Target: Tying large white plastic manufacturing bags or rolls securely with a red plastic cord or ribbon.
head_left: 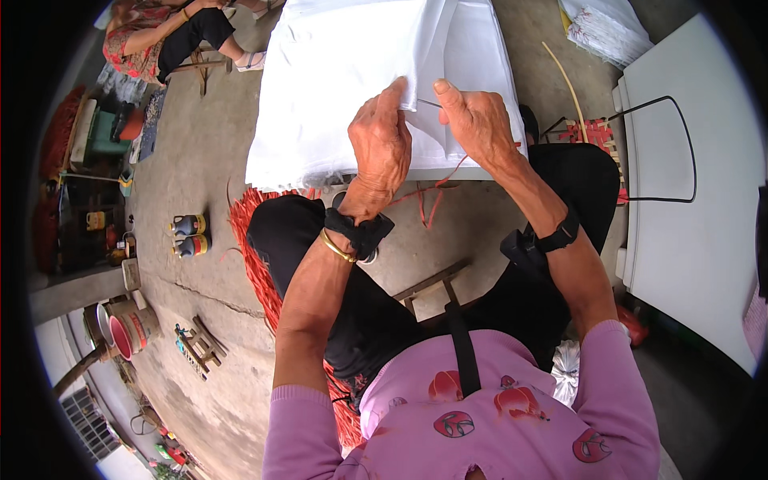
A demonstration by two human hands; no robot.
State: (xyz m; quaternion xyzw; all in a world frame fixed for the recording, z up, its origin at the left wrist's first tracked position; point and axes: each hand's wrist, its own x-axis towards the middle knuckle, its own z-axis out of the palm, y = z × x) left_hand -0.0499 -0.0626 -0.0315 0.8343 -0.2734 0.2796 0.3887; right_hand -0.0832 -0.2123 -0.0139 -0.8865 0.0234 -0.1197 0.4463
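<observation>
A stack of white cloth (pixel 336 88) lies in front of me, its near edge frayed on the left. At a folded edge of the top layer, my left hand (pixel 380 148) is closed, pinching the fabric between thumb and fingers. My right hand (pixel 480 124) is closed just to the right of it. From between its thumb and fingers a thin dark needle (pixel 430 102) points left to the folded edge. Whether its tip is in the fabric cannot be made out. A red strand (pixel 436 196) hangs below the hands, under the stack's near edge.
A bundle of red strands (pixel 260 264) lies beside my left leg. Two dark bottles (pixel 190 235) and a small wooden stool (pixel 200 348) stand on the floor to the left. Another person (pixel 172 40) sits at the far left. A white panel (pixel 696 184) rises at the right.
</observation>
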